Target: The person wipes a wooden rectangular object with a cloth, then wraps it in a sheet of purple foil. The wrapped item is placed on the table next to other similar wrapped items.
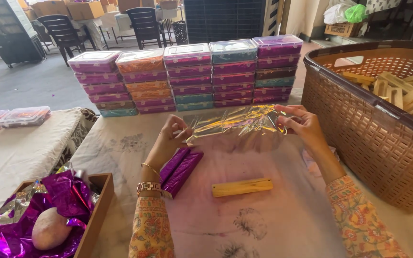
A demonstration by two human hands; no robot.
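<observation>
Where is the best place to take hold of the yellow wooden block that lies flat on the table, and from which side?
Grip the yellow wooden block across its two long sides near the middle, coming from above: it lies flat, long and narrow, with free cloth around it.

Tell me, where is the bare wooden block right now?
The wooden block lies on the table below the shiny sheet, just right of two purple-wrapped blocks.

A packing workshop: stacked lidded boxes (187, 76), a basket (359, 119) of wooden blocks (402, 91), foil wrappers in a tray (96, 210)
</observation>
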